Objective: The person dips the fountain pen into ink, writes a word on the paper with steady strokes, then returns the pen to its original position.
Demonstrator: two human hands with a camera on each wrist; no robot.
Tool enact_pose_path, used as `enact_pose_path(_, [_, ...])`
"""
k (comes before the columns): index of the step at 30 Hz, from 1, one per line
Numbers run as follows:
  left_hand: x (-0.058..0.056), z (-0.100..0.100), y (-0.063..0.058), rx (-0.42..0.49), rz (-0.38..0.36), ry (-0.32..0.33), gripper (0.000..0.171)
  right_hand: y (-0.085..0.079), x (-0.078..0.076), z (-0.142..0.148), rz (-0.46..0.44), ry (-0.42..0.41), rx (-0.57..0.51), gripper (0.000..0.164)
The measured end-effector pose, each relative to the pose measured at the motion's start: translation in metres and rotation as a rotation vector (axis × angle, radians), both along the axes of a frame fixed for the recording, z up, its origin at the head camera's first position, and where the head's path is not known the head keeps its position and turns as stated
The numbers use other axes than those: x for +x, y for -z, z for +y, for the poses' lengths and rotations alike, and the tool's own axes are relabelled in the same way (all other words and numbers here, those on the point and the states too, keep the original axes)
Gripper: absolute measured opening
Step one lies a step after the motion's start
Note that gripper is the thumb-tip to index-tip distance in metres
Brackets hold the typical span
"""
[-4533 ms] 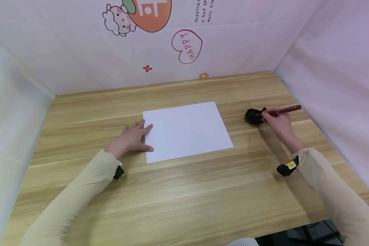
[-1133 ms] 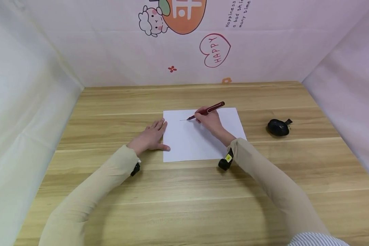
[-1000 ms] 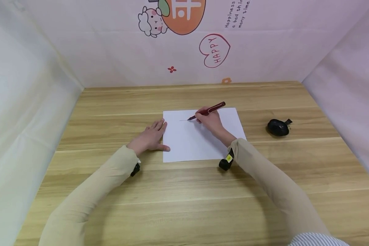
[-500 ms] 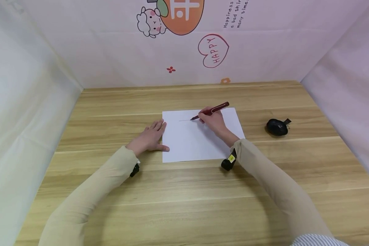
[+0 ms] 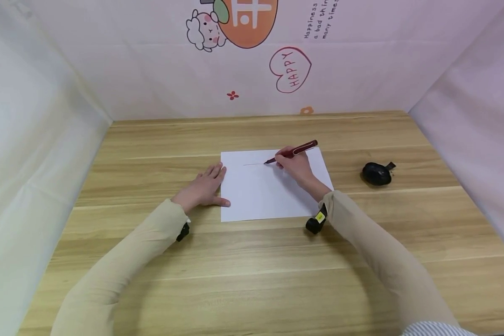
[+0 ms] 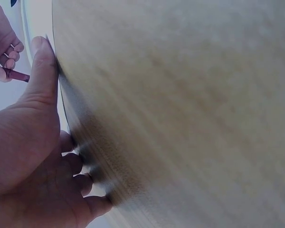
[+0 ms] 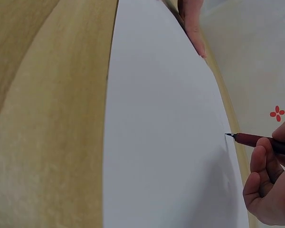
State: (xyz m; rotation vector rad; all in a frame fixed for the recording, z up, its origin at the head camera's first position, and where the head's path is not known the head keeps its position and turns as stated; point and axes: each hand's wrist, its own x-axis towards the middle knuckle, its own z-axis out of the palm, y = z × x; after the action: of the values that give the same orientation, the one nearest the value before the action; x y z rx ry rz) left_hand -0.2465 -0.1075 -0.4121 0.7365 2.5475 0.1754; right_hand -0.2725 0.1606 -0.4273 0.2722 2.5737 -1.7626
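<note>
Pinching dark red pen (image 5: 299, 150) toward nib (image 7: 230, 136) end with right hand (image 5: 297, 168), mid-frame, at right end of thin line (image 5: 252, 164) on paper (image 5: 252, 196), probably for fine control. Resting left hand (image 5: 202, 189) over paper's left edge, with thumb (image 5: 221, 202) spread from fingers (image 5: 214, 170), likely to prevent slipping.

And there's the sheet of paper (image 5: 245, 196), flat mid-tabletop (image 5: 235, 280), left hand (image 5: 200, 190) right across its left edge! Right hand (image 5: 296, 167) over the far right part, pen (image 5: 304, 148) in its grip, tip at the right end of a line (image 5: 253, 164). Out right, well apart, sits a rounded object (image 5: 376, 174); behind it all, the cloth backdrop (image 5: 151, 84).
</note>
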Motion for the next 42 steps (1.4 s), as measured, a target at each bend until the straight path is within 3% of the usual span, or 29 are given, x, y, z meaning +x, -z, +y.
enact_pose_path(18, [-0.004,-0.001,0.0,0.015,0.003,-0.009,0.104,-0.003,-0.002,0.015,0.041,0.006,-0.005,0.02])
enact_pose_path(26, [-0.002,-0.002,0.003,-0.004,0.007,0.01,0.105,-0.001,0.002,0.02,-0.004,0.023,-0.013,0.02])
enact_pose_path(34, [-0.003,-0.001,0.003,-0.003,0.009,0.004,0.105,0.001,0.001,0.023,0.025,0.042,-0.042,0.019])
enact_pose_path(42, [-0.002,-0.002,0.005,-0.007,0.01,0.004,0.105,0.003,0.004,0.029,-0.002,0.033,-0.004,0.021])
